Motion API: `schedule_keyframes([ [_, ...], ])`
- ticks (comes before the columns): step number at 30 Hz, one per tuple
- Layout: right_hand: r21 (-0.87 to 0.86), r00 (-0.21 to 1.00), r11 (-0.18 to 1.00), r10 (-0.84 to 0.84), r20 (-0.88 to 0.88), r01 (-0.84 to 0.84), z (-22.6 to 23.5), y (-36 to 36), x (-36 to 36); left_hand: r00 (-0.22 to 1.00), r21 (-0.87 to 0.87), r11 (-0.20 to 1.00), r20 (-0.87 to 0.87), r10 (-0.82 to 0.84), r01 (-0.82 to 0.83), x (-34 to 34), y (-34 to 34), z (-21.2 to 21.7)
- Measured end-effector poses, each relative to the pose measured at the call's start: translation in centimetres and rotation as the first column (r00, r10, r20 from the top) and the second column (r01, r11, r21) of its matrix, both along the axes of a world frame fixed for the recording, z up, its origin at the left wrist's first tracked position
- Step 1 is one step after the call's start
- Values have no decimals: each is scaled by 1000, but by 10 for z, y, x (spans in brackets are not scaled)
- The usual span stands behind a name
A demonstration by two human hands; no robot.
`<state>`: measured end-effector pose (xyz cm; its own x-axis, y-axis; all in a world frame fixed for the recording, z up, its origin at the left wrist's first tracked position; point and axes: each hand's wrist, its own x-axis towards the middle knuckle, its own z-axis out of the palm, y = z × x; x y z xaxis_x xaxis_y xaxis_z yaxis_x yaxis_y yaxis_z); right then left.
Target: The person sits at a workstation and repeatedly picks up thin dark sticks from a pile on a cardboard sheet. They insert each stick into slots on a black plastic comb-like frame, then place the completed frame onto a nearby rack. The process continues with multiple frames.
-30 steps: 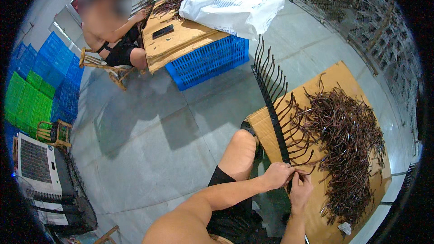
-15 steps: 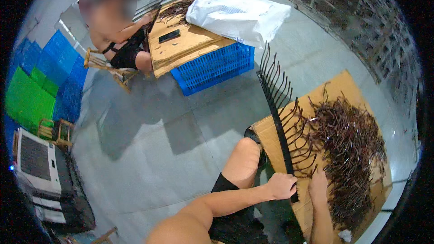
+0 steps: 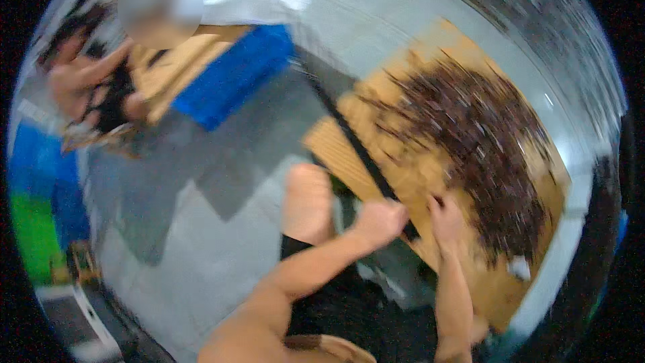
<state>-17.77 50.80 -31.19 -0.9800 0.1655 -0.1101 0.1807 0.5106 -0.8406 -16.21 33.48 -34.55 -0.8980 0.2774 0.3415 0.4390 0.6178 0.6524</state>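
Note:
My left hand (image 3: 381, 220) is closed around the lower end of a long black bar (image 3: 353, 141). The bar slants up and to the left along the cardboard's near edge. Thin dark-brown curved rods stick out along its right side, smeared by motion. My right hand (image 3: 446, 220) is just right of the bar, its fingers pinched together at the edge of the pile. Something small and dark shows at the fingertips, too blurred to name. A large heap of dark-brown rods (image 3: 494, 154) lies on the cardboard sheet (image 3: 494, 299) beyond my right hand.
A crumpled white scrap (image 3: 518, 267) lies by the heap's near end. At the upper left, another person (image 3: 87, 84) sits at a cardboard-topped table (image 3: 161, 81) with a blue crate (image 3: 235, 74) at its side. Blue and green panels (image 3: 40, 175) stand at far left.
The view has swung and blurred, so the table, person and heap sit farther left. The bar now slants more to the left. Both hands appear higher and more left; my left still grips the bar.

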Motion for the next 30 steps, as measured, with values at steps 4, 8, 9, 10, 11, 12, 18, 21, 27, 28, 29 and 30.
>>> schedule_keyframes([
  [4, -487, 990, 862, -110, 90, 140, 15, -16, 14, 999, -61, 998, 50, 17, -14, -1, -6, 6],
  [8, -472, 987, 878, -137, -78, 85, -27, -26, 28, 995, -101, 994, 95, -29, 39, -9, 2, 5],
  [9, -500, 981, 860, -171, -94, 102, -29, -30, 32, 995, -91, 995, 98, -28, 37, -9, 2, 6],
  [10, -463, 984, 878, -167, -57, 122, -24, -34, 33, 994, -83, 996, 102, -28, 37, -7, -1, 11],
  [11, -522, 970, 848, -191, -149, 86, -30, -38, 36, 994, -68, 997, 102, -36, 43, -6, -1, 13],
  [12, -473, 970, 876, -187, -157, 92, -33, -39, 41, 993, -87, 995, 109, -32, 42, -4, -1, 12],
  [18, -267, 958, 962, -126, -258, 55, -17, -47, 43, 999, -60, 997, 14, -43, 44, -4, -6, 11],
  [21, -69, 949, 998, -15, -314, -7, -9, -47, 42, 999, -66, 997, 18, -46, 47, -5, -6, 8],
  [27, -198, 980, 980, -11, -200, -29, -10, -45, 41, 999, -15, 999, 4, -53, 53, -5, -5, 5],
  [28, -41, 949, 996, 62, -309, -78, -8, -45, 41, 999, -3, 999, 11, -45, 45, -5, -6, 3],
  [29, 121, 903, 987, 150, -402, -110, -5, -45, 38, 999, 8, 999, 19, -37, 37, -5, -7, 1],
  [30, 282, 844, 952, 250, -474, -123, -2, -44, 36, 999, 19, 999, 27, -30, 29, -4, -7, -1],
])
